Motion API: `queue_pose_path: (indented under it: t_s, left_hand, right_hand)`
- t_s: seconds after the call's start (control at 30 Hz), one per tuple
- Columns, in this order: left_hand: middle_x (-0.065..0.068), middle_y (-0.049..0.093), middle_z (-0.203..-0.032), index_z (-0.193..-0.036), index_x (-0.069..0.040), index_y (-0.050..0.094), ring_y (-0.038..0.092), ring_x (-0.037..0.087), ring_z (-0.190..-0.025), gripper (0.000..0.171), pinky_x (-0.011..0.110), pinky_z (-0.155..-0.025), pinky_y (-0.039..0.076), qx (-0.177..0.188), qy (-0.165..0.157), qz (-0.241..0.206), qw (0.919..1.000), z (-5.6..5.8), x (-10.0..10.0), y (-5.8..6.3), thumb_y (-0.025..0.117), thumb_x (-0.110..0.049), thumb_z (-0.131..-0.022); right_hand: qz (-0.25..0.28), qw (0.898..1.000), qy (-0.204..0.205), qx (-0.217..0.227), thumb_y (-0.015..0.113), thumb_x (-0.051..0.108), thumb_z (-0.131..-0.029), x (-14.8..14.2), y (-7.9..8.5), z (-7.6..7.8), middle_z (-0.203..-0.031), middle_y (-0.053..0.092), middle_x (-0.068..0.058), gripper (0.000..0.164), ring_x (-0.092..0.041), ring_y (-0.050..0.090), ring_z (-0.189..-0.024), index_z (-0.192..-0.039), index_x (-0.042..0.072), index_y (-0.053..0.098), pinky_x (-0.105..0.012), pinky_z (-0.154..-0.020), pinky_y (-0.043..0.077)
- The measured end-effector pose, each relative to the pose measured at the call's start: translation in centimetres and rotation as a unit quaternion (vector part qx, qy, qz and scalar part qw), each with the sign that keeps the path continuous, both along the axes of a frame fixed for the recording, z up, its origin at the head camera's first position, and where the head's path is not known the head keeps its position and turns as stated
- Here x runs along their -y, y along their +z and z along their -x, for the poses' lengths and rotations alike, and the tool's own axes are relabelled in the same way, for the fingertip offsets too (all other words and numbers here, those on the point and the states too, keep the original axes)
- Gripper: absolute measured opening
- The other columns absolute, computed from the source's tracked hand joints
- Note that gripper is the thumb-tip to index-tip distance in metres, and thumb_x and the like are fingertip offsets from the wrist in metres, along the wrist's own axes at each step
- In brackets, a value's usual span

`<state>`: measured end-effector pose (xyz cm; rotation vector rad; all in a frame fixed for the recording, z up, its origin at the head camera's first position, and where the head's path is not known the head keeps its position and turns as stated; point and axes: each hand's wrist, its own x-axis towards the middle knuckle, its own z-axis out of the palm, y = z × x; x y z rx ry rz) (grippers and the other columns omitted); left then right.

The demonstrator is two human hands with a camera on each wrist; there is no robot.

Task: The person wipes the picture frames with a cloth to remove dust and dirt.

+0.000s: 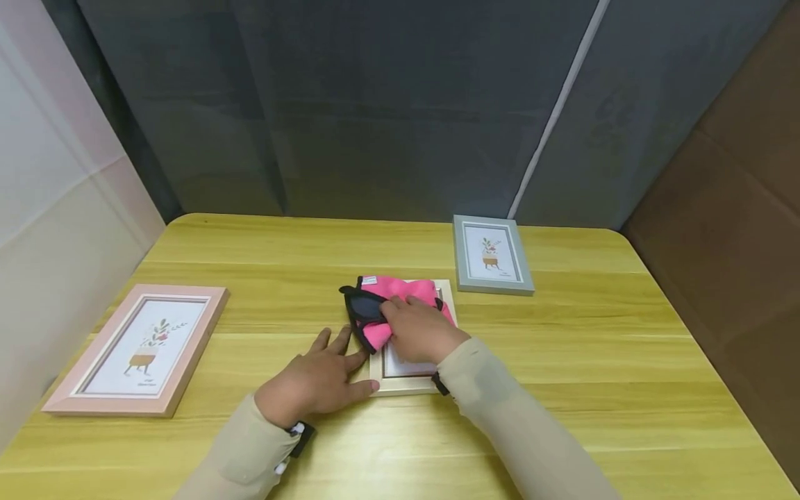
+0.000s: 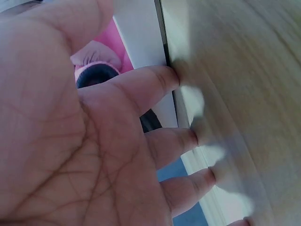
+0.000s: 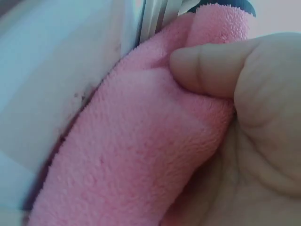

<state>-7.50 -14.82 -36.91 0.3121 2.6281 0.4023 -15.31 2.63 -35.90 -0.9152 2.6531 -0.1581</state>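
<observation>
A cream picture frame (image 1: pixel 406 388) lies face up on the wooden table, partly covered by a fluffy pink cloth (image 1: pixel 395 287) with black edging and a dark patch. My right hand (image 1: pixel 421 335) grips this cloth against the frame's face; in the right wrist view the thumb (image 3: pixel 204 68) presses into the pink pile. Beside the frame's left edge, my left hand (image 1: pixel 319 382) has its fingers spread, with the thumb at the lower left corner. The left wrist view shows its fingertips (image 2: pixel 164 77) down at the tabletop along the frame's side.
To the left lies a pink picture frame (image 1: pixel 119 406) with a plant print. A smaller grey-blue frame (image 1: pixel 461 253) with a similar print sits toward the back right. Behind the table (image 1: pixel 594 312) hangs a dark curtain (image 1: pixel 387 118); a brown panel (image 1: pixel 737 208) borders the right.
</observation>
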Motion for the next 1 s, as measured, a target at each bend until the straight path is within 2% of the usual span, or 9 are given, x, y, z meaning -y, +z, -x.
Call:
queue_pose_path:
  t_s: [0.1,0.2,0.3,0.37,0.43,0.53,0.6,0.8,1.0]
  left_hand:
    - [0.025,0.02,-0.16,-0.147,-0.016,0.051,0.015,0.056,-0.142,0.07,0.079,-0.094,0.032,-0.004,-0.001,0.0,1.0,0.0,0.0,-0.1,0.052,-0.063,-0.094]
    - [0.024,0.02,-0.16,-0.148,-0.018,0.05,0.015,0.056,-0.142,0.07,0.08,-0.092,0.032,-0.009,-0.001,-0.005,0.9999,-0.1,-0.1,-0.2,0.051,-0.063,-0.095]
    - [0.024,0.027,-0.158,-0.145,-0.014,0.053,0.017,0.056,-0.142,0.07,0.079,-0.091,0.034,-0.022,0.001,-0.001,0.9997,-0.3,-0.2,-0.3,0.054,-0.062,-0.094]
    - [0.023,0.029,-0.157,-0.143,-0.011,0.055,0.018,0.055,-0.142,0.07,0.078,-0.09,0.035,-0.031,0.002,0.006,0.9995,-0.4,-0.2,-0.3,0.057,-0.059,-0.093]
    - [0.022,0.03,-0.157,-0.141,-0.007,0.057,0.019,0.053,-0.143,0.067,0.077,-0.091,0.036,-0.036,0.006,0.015,0.9992,-0.5,-0.3,-0.3,0.06,-0.054,-0.093]
    - [0.021,0.026,-0.16,-0.141,-0.005,0.056,0.019,0.051,-0.143,0.062,0.077,-0.092,0.036,-0.036,0.008,0.022,0.9991,-0.6,-0.3,-0.3,0.06,-0.047,-0.095]
    - [0.021,0.025,-0.16,-0.141,-0.005,0.056,0.019,0.05,-0.144,0.062,0.076,-0.093,0.036,-0.036,0.008,0.022,0.9991,-0.6,-0.3,-0.3,0.06,-0.045,-0.095]
    - [0.022,0.031,-0.157,-0.141,-0.008,0.057,0.019,0.053,-0.143,0.07,0.078,-0.091,0.036,-0.032,0.005,0.008,0.9995,-0.3,-0.1,-0.3,0.06,-0.058,-0.091]
    - [0.023,0.021,-0.16,-0.148,-0.019,0.049,0.015,0.054,-0.143,0.071,0.079,-0.093,0.032,-0.009,0.004,0.001,1.0,-0.2,0.0,-0.3,0.05,-0.064,-0.094]
  right_hand:
    - [0.0,1.0,-0.006,0.013,0.056,0.015,-0.099,-0.1,0.0,0.1,-0.158,0.035,-0.011,0.052,-0.035,0.031,-0.144,-0.149,0.009,0.043,-0.047,-0.116,0.027]
    - [0.014,1.0,0.005,0.021,0.059,0.014,-0.097,-0.7,0.2,-0.7,-0.151,0.046,-0.009,0.048,-0.03,0.043,-0.137,-0.144,0.009,0.05,-0.044,-0.112,0.035]
    - [0.039,0.998,0.04,0.028,0.062,0.011,-0.094,-1.6,0.7,-2.2,-0.125,0.063,-0.003,0.032,-0.022,0.057,-0.113,-0.126,0.008,0.06,-0.036,-0.099,0.046]
    - [0.057,0.995,0.068,0.035,0.063,0.008,-0.092,-2.3,1.1,-3.3,-0.106,0.066,0.001,0.02,-0.017,0.057,-0.098,-0.111,0.01,0.062,-0.032,-0.09,0.048]
    - [0.064,0.993,0.097,0.032,0.063,0.006,-0.09,-2.8,1.3,-4.4,-0.097,0.063,0.004,0.013,-0.015,0.056,-0.092,-0.101,0.012,0.06,-0.03,-0.088,0.047]
    - [0.058,0.991,0.122,0.006,0.063,0.005,-0.088,-3.1,1.3,-5.5,-0.101,0.064,0.003,0.013,-0.017,0.057,-0.098,-0.097,0.013,0.059,-0.03,-0.093,0.046]
    - [0.042,0.991,0.122,-0.016,0.062,0.006,-0.088,-3.0,1.1,-5.8,-0.112,0.065,-0.002,0.014,-0.02,0.058,-0.107,-0.101,0.011,0.061,-0.032,-0.098,0.045]
    - [-0.007,0.997,0.069,-0.016,0.064,0.013,-0.091,-1.6,0.8,-4.2,-0.147,0.05,-0.015,0.04,-0.034,0.044,-0.136,-0.13,0.008,0.063,-0.042,-0.111,0.037]
    - [-0.046,0.998,0.031,-0.029,0.058,0.017,-0.096,-0.5,0.2,-0.9,-0.159,0.031,-0.015,0.055,-0.037,0.031,-0.144,-0.149,0.01,0.046,-0.048,-0.113,0.032]
